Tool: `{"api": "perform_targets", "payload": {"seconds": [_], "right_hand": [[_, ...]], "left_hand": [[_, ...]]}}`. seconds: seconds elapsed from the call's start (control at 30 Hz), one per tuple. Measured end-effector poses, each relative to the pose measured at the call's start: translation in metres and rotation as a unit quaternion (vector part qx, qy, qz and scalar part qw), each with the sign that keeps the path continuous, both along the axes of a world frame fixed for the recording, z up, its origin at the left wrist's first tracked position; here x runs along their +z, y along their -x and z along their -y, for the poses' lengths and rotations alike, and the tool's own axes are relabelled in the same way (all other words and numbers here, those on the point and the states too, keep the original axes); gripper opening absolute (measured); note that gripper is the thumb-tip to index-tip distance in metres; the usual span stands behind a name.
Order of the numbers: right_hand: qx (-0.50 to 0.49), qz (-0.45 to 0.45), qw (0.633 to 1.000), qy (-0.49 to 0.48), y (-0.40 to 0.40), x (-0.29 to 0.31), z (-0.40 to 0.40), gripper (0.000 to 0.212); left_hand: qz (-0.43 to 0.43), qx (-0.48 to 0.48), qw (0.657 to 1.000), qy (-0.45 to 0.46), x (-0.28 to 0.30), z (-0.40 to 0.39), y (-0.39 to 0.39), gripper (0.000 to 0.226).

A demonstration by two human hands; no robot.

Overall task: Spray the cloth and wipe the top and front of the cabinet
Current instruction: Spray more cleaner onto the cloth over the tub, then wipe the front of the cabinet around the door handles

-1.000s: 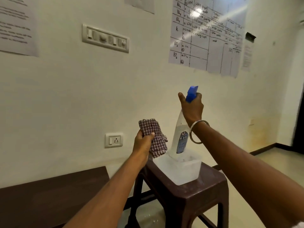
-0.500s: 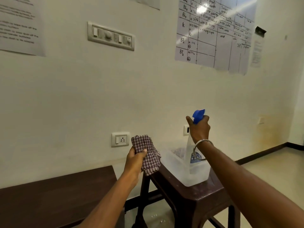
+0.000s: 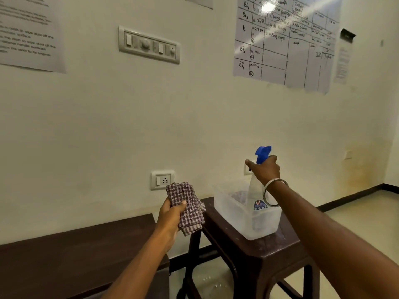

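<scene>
My left hand [image 3: 171,214] grips a folded purple-and-white checked cloth [image 3: 187,205], held upright above the gap between the cabinet and the stool. My right hand [image 3: 264,169] holds the neck of a clear spray bottle [image 3: 255,197] with a blue trigger head [image 3: 262,153]. The bottle stands upright with its lower part inside a translucent plastic tub [image 3: 228,209]. The dark brown cabinet top [image 3: 71,253] lies at the lower left, below my left forearm. Its front is out of view.
The tub sits on a dark brown plastic stool [image 3: 265,251] right of the cabinet. A cream wall is close behind, with a socket [image 3: 162,180], a switch panel [image 3: 149,45] and taped paper sheets [image 3: 285,42]. Tiled floor [image 3: 354,214] opens to the right.
My right hand has lowered the spray bottle from beside the cloth down into the tub. My left hand kept hold of the cloth and sank slightly.
</scene>
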State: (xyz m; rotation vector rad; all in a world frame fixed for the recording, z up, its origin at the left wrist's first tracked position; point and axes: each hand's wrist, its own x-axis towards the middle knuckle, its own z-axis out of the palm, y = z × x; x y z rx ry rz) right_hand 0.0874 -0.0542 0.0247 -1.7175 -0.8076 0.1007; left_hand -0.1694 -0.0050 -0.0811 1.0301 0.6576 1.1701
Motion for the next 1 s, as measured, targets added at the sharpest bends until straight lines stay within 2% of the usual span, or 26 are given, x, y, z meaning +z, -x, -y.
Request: {"api": "perform_targets", "payload": {"seconds": [0.1,0.23,0.33,0.4,0.5,0.57,0.63,0.7,0.8,0.87,0.93,1.0], "right_hand": [[0.002,-0.003,0.999,0.033,0.0,0.001,0.006,0.084],[-0.066,0.011,0.994,0.086,0.011,0.011,0.018,0.115],[-0.078,0.038,0.996,0.034,0.031,0.024,0.028,0.126],[-0.102,0.096,0.99,-0.006,0.044,0.032,0.032,0.122],[-0.121,0.222,0.966,-0.059,0.074,0.039,0.036,0.097],[-0.063,0.294,0.949,-0.099,0.098,0.039,0.039,0.069],[0.079,0.312,0.942,-0.097,0.122,0.033,0.038,0.046],[0.235,0.265,0.935,-0.02,0.148,0.022,0.035,0.048],[0.384,0.115,0.91,0.107,0.182,0.008,0.028,0.074],[0.459,0.049,0.879,0.123,0.199,-0.001,0.022,0.063],[0.502,0.032,0.858,0.107,0.213,-0.012,0.014,0.041],[0.505,0.019,0.86,0.075,0.231,-0.027,0.0,0.039]], "left_hand": [[0.0,-0.005,1.0,-0.006,0.002,0.004,0.006,0.031],[0.0,-0.01,1.0,-0.016,0.01,0.01,0.014,0.028],[0.0,-0.007,1.0,-0.024,0.018,0.014,0.018,0.028],[0.005,-0.007,1.0,-0.024,0.025,0.019,0.022,0.027],[0.007,-0.008,0.999,-0.032,0.034,0.025,0.028,0.029],[0.009,-0.012,0.999,-0.042,0.039,0.028,0.035,0.031],[0.011,-0.017,0.999,-0.047,0.041,0.03,0.044,0.033],[0.007,-0.024,0.998,-0.054,0.043,0.03,0.055,0.034],[0.0,-0.038,0.997,-0.072,0.042,0.028,0.078,0.038],[-0.011,-0.043,0.995,-0.086,0.038,0.024,0.096,0.038],[-0.017,-0.029,0.995,-0.09,0.033,0.019,0.114,0.038],[-0.015,0.001,0.996,-0.087,0.025,0.014,0.133,0.038]]}}
